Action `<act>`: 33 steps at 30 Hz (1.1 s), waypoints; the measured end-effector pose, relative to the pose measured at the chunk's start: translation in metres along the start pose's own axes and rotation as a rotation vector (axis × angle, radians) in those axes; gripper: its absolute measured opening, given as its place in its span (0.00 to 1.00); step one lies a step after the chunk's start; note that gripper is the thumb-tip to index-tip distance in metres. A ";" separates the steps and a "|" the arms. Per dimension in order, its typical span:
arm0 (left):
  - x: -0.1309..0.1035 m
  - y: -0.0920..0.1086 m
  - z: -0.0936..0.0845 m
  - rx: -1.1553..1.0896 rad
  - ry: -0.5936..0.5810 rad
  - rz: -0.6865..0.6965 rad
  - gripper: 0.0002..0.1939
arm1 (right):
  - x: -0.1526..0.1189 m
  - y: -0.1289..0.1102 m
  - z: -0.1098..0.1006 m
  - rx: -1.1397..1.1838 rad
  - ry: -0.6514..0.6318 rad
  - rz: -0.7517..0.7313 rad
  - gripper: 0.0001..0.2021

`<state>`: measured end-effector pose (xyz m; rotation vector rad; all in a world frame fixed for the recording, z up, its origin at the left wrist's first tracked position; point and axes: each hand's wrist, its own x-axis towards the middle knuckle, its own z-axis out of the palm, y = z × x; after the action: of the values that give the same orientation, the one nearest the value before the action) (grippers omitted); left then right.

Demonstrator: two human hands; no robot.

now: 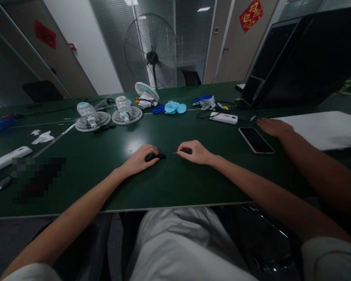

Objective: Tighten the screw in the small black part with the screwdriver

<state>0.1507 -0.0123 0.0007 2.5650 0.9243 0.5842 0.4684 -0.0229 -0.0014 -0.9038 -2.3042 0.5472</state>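
Observation:
Over the near middle of the green table [163, 187], my left hand [139, 159] is closed around a small black part [152, 157], whose kind I cannot make out. It sticks out past the fingertips toward the right. Facing it across a short gap, my right hand [196, 153] pinches a thin metal rod [174, 153] that points left at the black part. Something dark shows inside the curled right fingers, perhaps the rod's handle. Rod and black part are apart.
Small white fans [125, 113] and light-blue fan blades [175, 107] stand farther back. Right of me lie a white power strip [224, 118] and a phone [256, 140]. Another person's hand [275, 127] rests by a white sheet [324, 125]. A dark pixelated patch covers the left.

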 end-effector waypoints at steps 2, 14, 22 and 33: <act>-0.010 -0.027 -0.016 0.052 0.032 -0.089 0.17 | 0.000 0.001 -0.001 0.017 -0.012 -0.009 0.10; -0.096 -0.164 -0.103 0.342 0.253 -0.594 0.31 | -0.001 0.003 0.000 0.005 -0.021 -0.016 0.10; -0.088 -0.160 -0.099 0.362 0.231 -0.565 0.29 | -0.001 0.002 -0.001 0.005 -0.036 -0.010 0.11; -0.092 -0.167 -0.101 0.347 0.274 -0.648 0.30 | 0.000 0.002 0.000 0.000 -0.035 -0.010 0.10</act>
<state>-0.0497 0.0658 -0.0126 2.2683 1.9899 0.6188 0.4692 -0.0213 -0.0027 -0.8882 -2.3392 0.5635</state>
